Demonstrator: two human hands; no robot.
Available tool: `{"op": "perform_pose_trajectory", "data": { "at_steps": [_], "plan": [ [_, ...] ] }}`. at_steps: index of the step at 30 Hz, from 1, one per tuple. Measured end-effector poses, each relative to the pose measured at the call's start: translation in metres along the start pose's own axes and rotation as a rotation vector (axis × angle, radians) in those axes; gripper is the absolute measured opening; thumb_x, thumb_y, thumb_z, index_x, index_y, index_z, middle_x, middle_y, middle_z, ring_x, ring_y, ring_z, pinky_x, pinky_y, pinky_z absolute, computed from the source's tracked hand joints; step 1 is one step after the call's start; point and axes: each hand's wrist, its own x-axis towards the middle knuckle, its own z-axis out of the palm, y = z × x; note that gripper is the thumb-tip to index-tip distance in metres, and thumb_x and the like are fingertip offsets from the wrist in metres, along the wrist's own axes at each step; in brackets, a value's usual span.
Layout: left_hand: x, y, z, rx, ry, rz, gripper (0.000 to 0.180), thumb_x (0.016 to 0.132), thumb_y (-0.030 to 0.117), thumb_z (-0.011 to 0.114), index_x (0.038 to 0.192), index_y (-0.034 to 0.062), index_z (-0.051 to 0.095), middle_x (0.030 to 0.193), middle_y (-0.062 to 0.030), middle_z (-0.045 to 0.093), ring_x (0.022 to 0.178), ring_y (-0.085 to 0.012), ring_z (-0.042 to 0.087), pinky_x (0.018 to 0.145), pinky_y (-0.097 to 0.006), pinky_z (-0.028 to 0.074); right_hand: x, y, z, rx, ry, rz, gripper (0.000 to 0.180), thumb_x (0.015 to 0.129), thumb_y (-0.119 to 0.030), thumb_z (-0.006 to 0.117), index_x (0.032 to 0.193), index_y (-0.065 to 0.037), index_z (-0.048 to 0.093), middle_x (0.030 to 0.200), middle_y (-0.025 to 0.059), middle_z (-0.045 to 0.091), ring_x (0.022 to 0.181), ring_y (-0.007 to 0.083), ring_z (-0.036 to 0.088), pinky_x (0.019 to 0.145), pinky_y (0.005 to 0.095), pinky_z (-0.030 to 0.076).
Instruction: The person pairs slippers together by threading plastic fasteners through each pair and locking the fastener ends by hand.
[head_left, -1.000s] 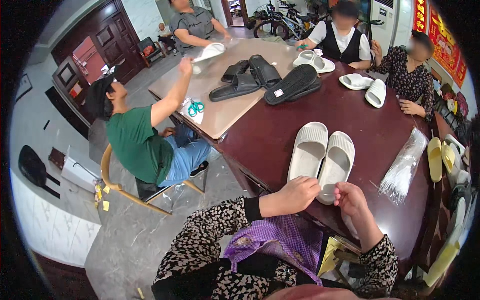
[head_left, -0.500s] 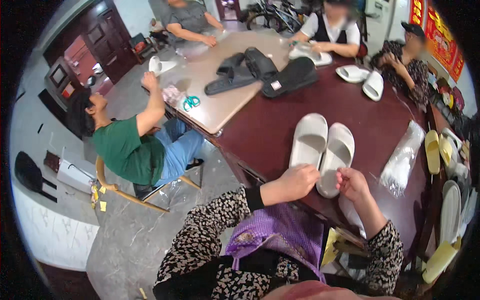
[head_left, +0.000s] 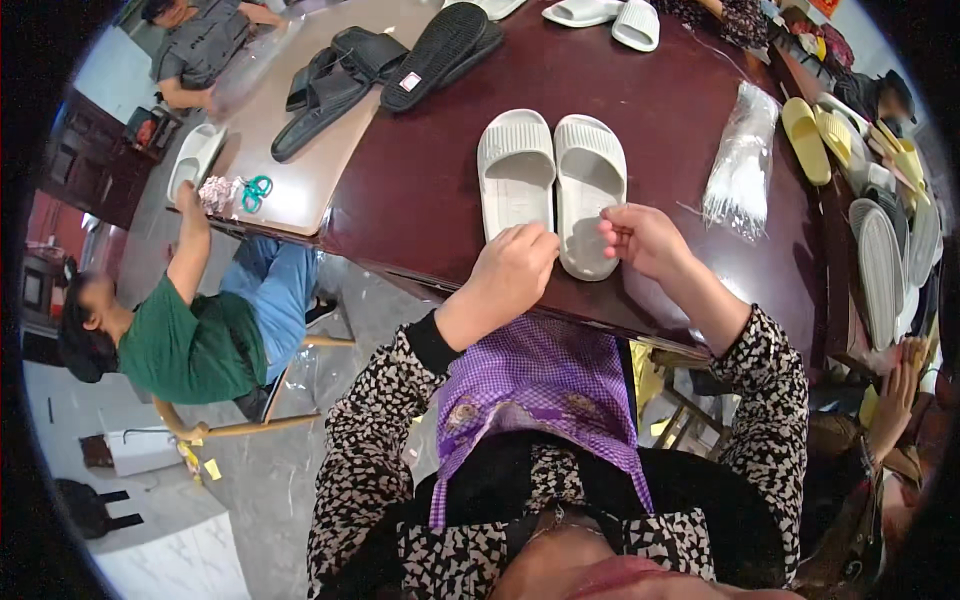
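Observation:
A pair of off-white slide slippers lies side by side on the dark red table, heels toward me: the left slipper point(head_left: 514, 150) and the right slipper point(head_left: 590, 148). My left hand point(head_left: 512, 266) is closed over the heel of the left slipper, its fingertips bunched together. My right hand point(head_left: 648, 240) is at the right slipper's outer heel edge, fingers curled in with the thumb against them. Whatever either hand pinches is too small or hidden to make out. A clear plastic bag of thin white strands point(head_left: 740, 165) lies to the right.
Several black slippers point(head_left: 440, 60) lie at the far left, near teal-handled scissors point(head_left: 257, 193). More pale slippers point(head_left: 636, 25) are at the far edge. Yellow slippers point(head_left: 806, 140) and others crowd the right. A person in green point(head_left: 200, 335) sits left, holding a white slipper point(head_left: 195, 155).
The view has tilted down and turned, so the table and slippers appear higher and further left. Both hands remain at the slippers' heels, the left now over the left slipper's heel.

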Motion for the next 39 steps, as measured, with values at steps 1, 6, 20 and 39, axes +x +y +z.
{"op": "perform_pose_trajectory", "data": {
  "at_steps": [1, 6, 20, 39],
  "plan": [
    [-0.004, 0.003, -0.001, -0.008, -0.027, -0.012, 0.009, 0.074, 0.001, 0.059, 0.082, 0.0002, 0.054, 0.08, -0.0127, 0.055, 0.076, -0.0296, 0.056, 0.07, -0.037, 0.047, -0.008, 0.002, 0.0, -0.003, -0.001, 0.006, 0.013, 0.091, -0.012, 0.049, 0.093, 0.0, 0.055, 0.077, 0.0055, 0.06, 0.066, 0.0141, 0.057, 0.061, 0.0308, 0.051],
    [-0.013, 0.01, 0.0, -0.045, -0.046, 0.007, 0.009, 0.075, 0.001, 0.059, 0.082, 0.0007, 0.054, 0.08, -0.0119, 0.055, 0.076, -0.029, 0.056, 0.07, -0.037, 0.047, -0.041, 0.013, -0.003, 0.017, 0.023, 0.036, 0.011, 0.09, -0.012, 0.051, 0.092, -0.002, 0.055, 0.076, 0.0047, 0.06, 0.064, 0.0123, 0.057, 0.057, 0.0292, 0.051],
    [0.001, -0.009, 0.005, -0.056, -0.009, -0.005, 0.005, 0.075, 0.003, 0.057, 0.079, 0.0018, 0.054, 0.078, -0.0123, 0.054, 0.077, -0.0299, 0.056, 0.07, -0.038, 0.047, -0.02, 0.005, -0.002, 0.046, 0.04, -0.03, 0.013, 0.089, -0.011, 0.052, 0.094, 0.0, 0.055, 0.078, 0.007, 0.061, 0.065, 0.0156, 0.058, 0.059, 0.0312, 0.052],
    [0.043, -0.075, 0.04, 0.124, 0.116, -0.068, 0.005, 0.08, 0.004, 0.054, 0.079, 0.0004, 0.056, 0.082, -0.0135, 0.057, 0.08, -0.0305, 0.057, 0.071, -0.039, 0.047, 0.06, -0.07, -0.032, -0.835, 0.27, -0.37, 0.029, 0.089, -0.023, 0.053, 0.088, 0.005, 0.059, 0.069, 0.0096, 0.061, 0.052, 0.0157, 0.057, 0.043, 0.0292, 0.047]
  ]
}}
